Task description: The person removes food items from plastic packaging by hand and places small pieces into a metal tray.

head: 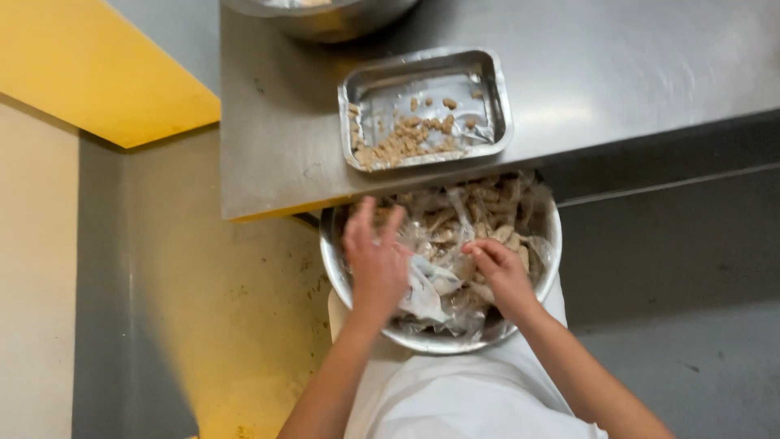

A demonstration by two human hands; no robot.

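Note:
A round steel bowl (337,260) rests on my lap under the table edge, full of crumpled clear wrappers (455,219) and pale food pieces. My left hand (374,256) hovers over the bowl's left side with fingers spread, blurred by motion; a clear plastic wrapper (426,289) lies just beside it. My right hand (500,272) reaches into the middle of the bowl, with its fingers pinched on a pale wrapped piece (470,258). On the steel table (609,73) above sits a rectangular metal tray (504,97) holding small brown chunks (402,138).
A second large steel bowl (325,20) stands at the table's far edge. A yellow and grey floor (236,309) lies to the left, with a yellow surface (89,65) at upper left. My white apron (455,398) covers my lap.

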